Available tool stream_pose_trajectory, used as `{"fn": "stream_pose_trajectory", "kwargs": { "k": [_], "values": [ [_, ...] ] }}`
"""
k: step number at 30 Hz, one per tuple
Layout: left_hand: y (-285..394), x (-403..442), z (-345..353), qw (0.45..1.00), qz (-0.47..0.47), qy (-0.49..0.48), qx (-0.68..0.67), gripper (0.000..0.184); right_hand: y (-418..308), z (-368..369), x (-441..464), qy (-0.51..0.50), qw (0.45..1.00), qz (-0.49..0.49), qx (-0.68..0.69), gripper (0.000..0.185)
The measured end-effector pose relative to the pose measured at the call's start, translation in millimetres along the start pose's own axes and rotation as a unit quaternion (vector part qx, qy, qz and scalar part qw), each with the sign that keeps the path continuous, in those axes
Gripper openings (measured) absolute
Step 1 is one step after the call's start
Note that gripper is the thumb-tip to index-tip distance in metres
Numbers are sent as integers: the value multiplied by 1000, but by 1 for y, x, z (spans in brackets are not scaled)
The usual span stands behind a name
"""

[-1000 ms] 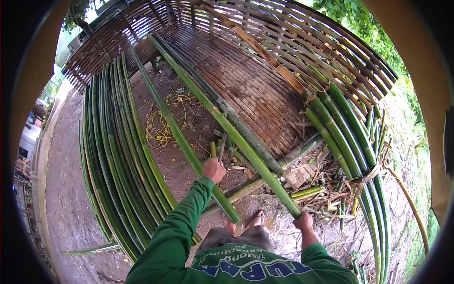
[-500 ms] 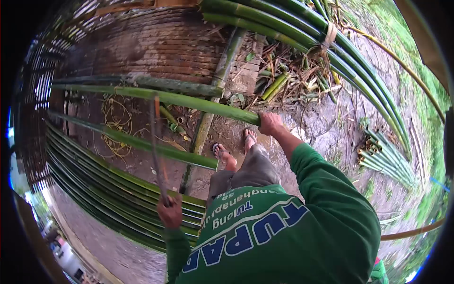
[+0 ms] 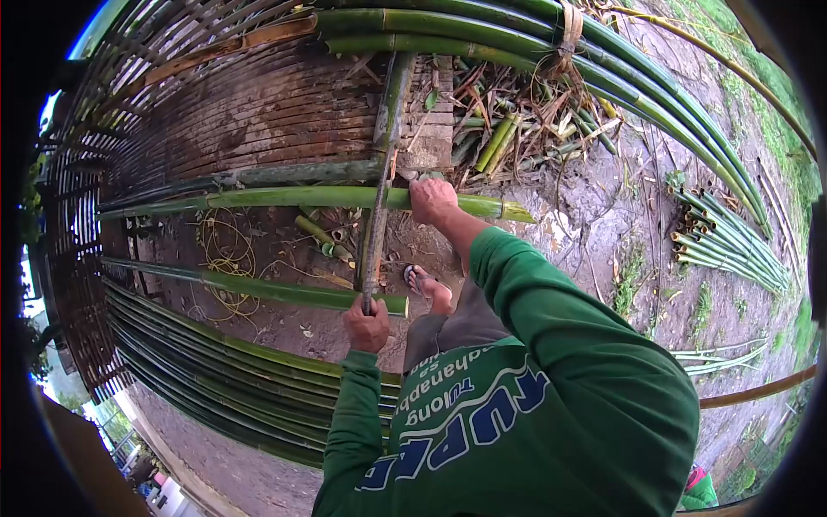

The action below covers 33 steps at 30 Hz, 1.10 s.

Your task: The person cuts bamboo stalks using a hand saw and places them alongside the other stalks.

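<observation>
My right hand (image 3: 433, 200) is closed around a long green bamboo pole (image 3: 293, 196), near its split, pale end, which juts out to the right past my fingers. In my left hand (image 3: 369, 324) is the handle of a long, narrow machete-like tool (image 3: 377, 215); its exact kind is hard to make out. The tool points away from me and crosses the pole just left of my right hand. Below the pole lies a second green bamboo pole (image 3: 301, 293), its cut end beside my left hand. A greyish bamboo pole (image 3: 301, 174) lies just beyond.
Several bamboo poles (image 3: 250, 362) lie side by side at lower left. A tied bamboo bundle (image 3: 482, 39) spans the top, above scraps (image 3: 551, 112). Short cut pieces (image 3: 732, 241) are stacked at right. Yellow cord (image 3: 226, 267) lies coiled on the muddy ground, beside a slatted bamboo platform (image 3: 276, 95).
The held pole has shifted right, so its end now extends past my right hand. My left hand has come in from the left, bringing the tool from a raised position across the pole.
</observation>
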<state>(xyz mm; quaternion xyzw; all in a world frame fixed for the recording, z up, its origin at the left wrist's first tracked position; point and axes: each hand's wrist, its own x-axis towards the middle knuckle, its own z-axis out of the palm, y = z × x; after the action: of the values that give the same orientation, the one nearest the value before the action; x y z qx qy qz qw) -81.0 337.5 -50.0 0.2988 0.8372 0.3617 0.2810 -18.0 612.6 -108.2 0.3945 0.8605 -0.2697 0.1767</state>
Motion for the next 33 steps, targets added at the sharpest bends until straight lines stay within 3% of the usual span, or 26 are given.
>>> {"fn": "stream_pose_trajectory", "kwargs": {
  "k": [3, 6, 8, 10, 12, 15, 16, 18, 20, 22, 25, 26, 29, 32, 33],
  "values": [
    [-27, 0, 14, 998, -43, 7, -55, 27, -1, 2, -1, -13, 1000, 8, 4, 21],
    [-23, -5, 17, 998, -19, 15, -53, 26, -3, 1, -1, -9, 1000, 8, -5, 19],
    [-56, 16, 31, 965, -99, -4, -242, 24, -3, 0, 2, -8, 1000, 18, -3, 19],
    [-54, 48, 43, 970, -89, -3, -226, 22, -5, 4, 5, -8, 1000, 30, 3, 18],
    [-6, 78, 48, 1000, 9, 13, -4, 20, -6, 2, 2, -29, 999, 40, -8, 19],
    [2, 58, 44, 991, -66, -8, -115, 16, -7, 7, -2, -37, 999, 30, -5, 21],
    [-20, 45, 45, 998, 54, 16, 21, 15, -5, 13, -10, -37, 999, 28, -6, 22],
    [-45, -14, 34, 994, -50, -31, -92, 14, 4, 12, -18, -57, 997, 46, -13, 22],
    [-16, -74, -9, 999, 12, -24, 38, 14, 15, 9, -33, -76, 996, 50, -9, 22],
    [33, -101, -41, 990, -103, -91, 34, 13, 23, 28, -46, -98, 994, 55, -4, 23],
    [11, -88, -16, 997, -16, -65, 39, 9, 18, 44, -63, -108, 992, 70, 10, 25],
    [13, -55, 7, 997, -24, -62, 30, 11, 13, 42, -67, -148, 986, 80, -5, 26],
    [10, -9, 46, 999, 9, -38, 15, 12, 16, 55, -69, -130, 989, 69, 14, 26],
    [14, -61, 21, 990, 73, 20, 116, 10, 16, 52, -66, -177, 981, 78, 7, 27],
    [18, -91, -4, 996, 29, -16, 78, 10, 13, 53, -67, -160, 985, 59, 2, 27]
  ]
}}
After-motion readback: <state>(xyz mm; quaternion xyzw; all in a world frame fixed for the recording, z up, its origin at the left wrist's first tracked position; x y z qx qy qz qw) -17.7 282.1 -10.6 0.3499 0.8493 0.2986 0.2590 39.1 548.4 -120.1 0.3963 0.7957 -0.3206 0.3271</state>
